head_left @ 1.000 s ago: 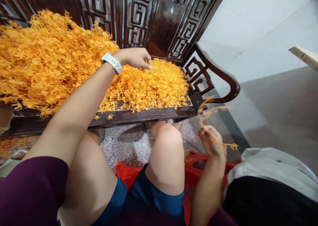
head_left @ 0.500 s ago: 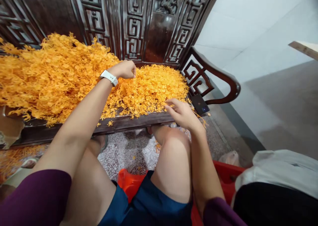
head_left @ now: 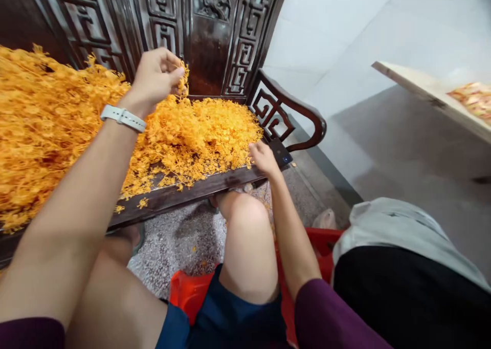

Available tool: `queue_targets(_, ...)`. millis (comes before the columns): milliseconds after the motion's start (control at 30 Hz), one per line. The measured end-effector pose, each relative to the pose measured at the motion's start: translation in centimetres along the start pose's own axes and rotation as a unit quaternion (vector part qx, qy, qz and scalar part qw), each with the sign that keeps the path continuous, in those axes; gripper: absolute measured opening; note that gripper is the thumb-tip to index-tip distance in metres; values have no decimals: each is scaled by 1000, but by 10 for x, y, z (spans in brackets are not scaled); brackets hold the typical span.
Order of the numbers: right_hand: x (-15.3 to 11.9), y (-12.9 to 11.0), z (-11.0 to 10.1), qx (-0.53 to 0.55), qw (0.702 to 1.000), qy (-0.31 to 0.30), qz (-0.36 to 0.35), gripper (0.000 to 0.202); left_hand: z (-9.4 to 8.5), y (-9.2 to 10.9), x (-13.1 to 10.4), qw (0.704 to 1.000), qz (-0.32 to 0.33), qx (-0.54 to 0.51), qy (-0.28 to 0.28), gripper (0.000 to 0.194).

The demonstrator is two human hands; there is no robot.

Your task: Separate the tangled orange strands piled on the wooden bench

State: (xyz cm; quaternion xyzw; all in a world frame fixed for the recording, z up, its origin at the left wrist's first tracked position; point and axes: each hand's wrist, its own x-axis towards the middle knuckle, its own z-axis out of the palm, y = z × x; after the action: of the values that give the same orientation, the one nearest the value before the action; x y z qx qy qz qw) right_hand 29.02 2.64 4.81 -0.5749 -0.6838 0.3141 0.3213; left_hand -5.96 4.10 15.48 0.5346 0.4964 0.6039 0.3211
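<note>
Dark carved bench (head_left: 215, 186), ten to twelve o'clock, bears a heap of orange pieces (head_left: 57, 129). Left hand (head_left: 156, 78) pinches a small orange cluster (head_left: 184, 80) over it; a slack pinch could shed bits. Right hand (head_left: 264, 158), fingers curled, is at the heap's front right edge; whether it grasps anything cannot be told. Phone (head_left: 281, 153), at its three o'clock, could fall if nudged. Armrest (head_left: 301, 107), at one o'clock beyond, blocks rightward reach.

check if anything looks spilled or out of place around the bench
Yes, slightly: two small orange pieces lie on the bench's front edge, apart from the orange pile, and a few orange bits dot the speckled floor below, probably dropped.
</note>
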Motion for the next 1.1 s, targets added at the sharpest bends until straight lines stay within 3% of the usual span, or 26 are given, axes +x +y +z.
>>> queue_targets(100,-13,-1,2,49,998,-4,-38,41,15,-4,-3,998,-9,-21,-52,13)
queue_targets(200,6,-47,30,101,987,-2,-124,54,38,-3,-10,991,-2,-32,-127,15)
queue_targets(233,19,-65,42,109,983,-6,-146,54,45,-2,-13,989,5,-32,-145,18)
queue_targets(300,47,-93,68,133,969,-69,-196,40,52,-2,-15,986,25,-19,-165,22)
queue_targets(367,70,-108,90,172,964,-105,-174,20,50,-8,-15,986,53,4,-155,25)
queue_targets(467,85,-106,105,202,968,-83,-124,34,32,-32,-8,981,96,75,-148,51)
queue_targets(567,84,-100,97,220,967,-14,-125,43,9,-71,-3,939,77,210,-262,82)
queue_targets(633,80,-100,85,224,966,3,-127,53,-4,-95,-3,896,62,305,-316,77)
queue_targets(700,75,-105,72,224,964,21,-143,61,-14,-114,-4,881,69,368,-289,77)
queue_targets(800,69,-112,49,238,944,96,-208,66,-30,-134,-5,886,75,394,-233,90)
queue_targets(933,63,-113,16,264,901,223,-263,66,-52,-158,-9,874,62,443,-188,72)
queue_targets(1000,61,-110,6,282,902,221,-240,64,-55,-163,-9,878,51,445,-172,66)
queue_targets(1100,60,-104,9,318,927,120,-159,60,-46,-153,-4,882,28,428,-195,83)
